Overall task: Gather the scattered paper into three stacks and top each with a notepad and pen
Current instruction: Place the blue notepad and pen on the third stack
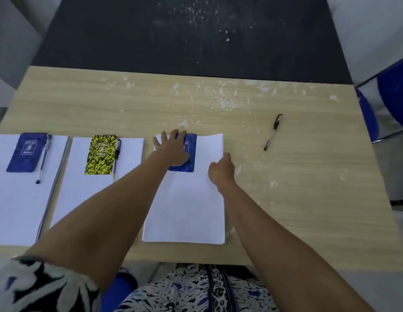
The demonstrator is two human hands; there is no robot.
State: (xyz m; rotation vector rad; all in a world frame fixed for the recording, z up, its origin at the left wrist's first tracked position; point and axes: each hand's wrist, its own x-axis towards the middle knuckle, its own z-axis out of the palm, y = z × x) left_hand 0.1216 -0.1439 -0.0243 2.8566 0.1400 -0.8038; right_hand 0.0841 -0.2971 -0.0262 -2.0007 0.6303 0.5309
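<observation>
Left hand [172, 147]: fingers spread and straight, palm pressed flat on the blue notepad [188, 154], which lies at the 12 o'clock end of the right-hand paper stack [184, 208]. The hand covers the pad's 9 o'clock half; no grasp is evident, only downward pressure.

Right hand [221, 171]: fingers curled, resting at the 3 o'clock edge of the same stack. It appears to pinch the sheet edges there, though the fingertips are hidden beneath the knuckles and the grip cannot be confirmed.

Loose pen [273, 132]: lies on the bare wooden table [308, 176] at 2 o'clock from the right hand, well apart from the stack, tilted with its capped end toward 12 o'clock.

Middle paper stack [83, 199]: at 9 o'clock from the left hand, carries a yellow-and-black notepad [102, 154] with a pen [116, 159] just beside it on the 3 o'clock side.

Left paper stack [18, 199]: further toward 9 o'clock, carries a second blue notepad [25, 152] with a pen [44, 159] alongside its 3 o'clock edge.

White flecks mark the table's 12 o'clock portion. A blue chair [389, 102] stands at 3 o'clock beyond the table end
</observation>
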